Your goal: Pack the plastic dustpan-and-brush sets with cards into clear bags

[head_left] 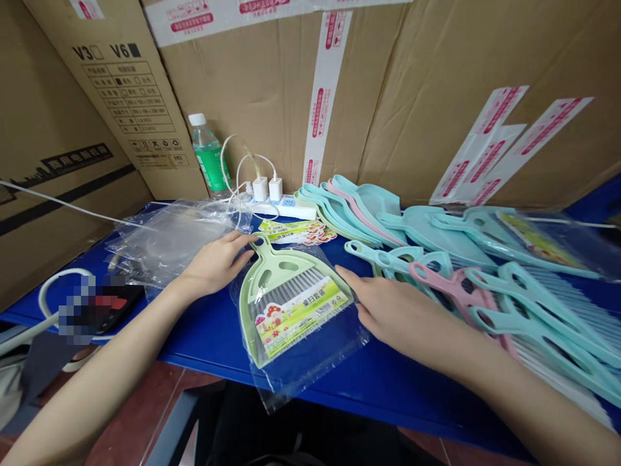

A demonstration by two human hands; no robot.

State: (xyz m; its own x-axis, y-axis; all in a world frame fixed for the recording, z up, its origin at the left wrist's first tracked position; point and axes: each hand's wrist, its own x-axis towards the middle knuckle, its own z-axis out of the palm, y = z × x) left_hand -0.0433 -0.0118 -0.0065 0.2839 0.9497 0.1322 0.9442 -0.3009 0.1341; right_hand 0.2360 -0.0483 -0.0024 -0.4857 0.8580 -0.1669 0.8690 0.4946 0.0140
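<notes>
A light green dustpan (246, 323) lies on the table in a clear plastic bag (334, 356), its handle pointing away from me. On it sits a matching brush with grey bristles (291, 288), partly covered by a printed card (303, 317) with mushroom pictures. My left hand (213, 262) is closed at the handle end, index finger and thumb against it. At the dustpan's right edge is my right hand (383, 301), closed on the edge and bag, index finger stretched along the rim. Its other fingers are mostly hidden.
Clear bags (165, 239) lie left, near a phone (114, 310). Behind are printed cards (291, 230), a power strip (286, 208) with chargers and a bottle (211, 158). Blue and pink dustpans (363, 204) and brushes (456, 288) pile up right. Cardboard boxes (262, 84) wall the back.
</notes>
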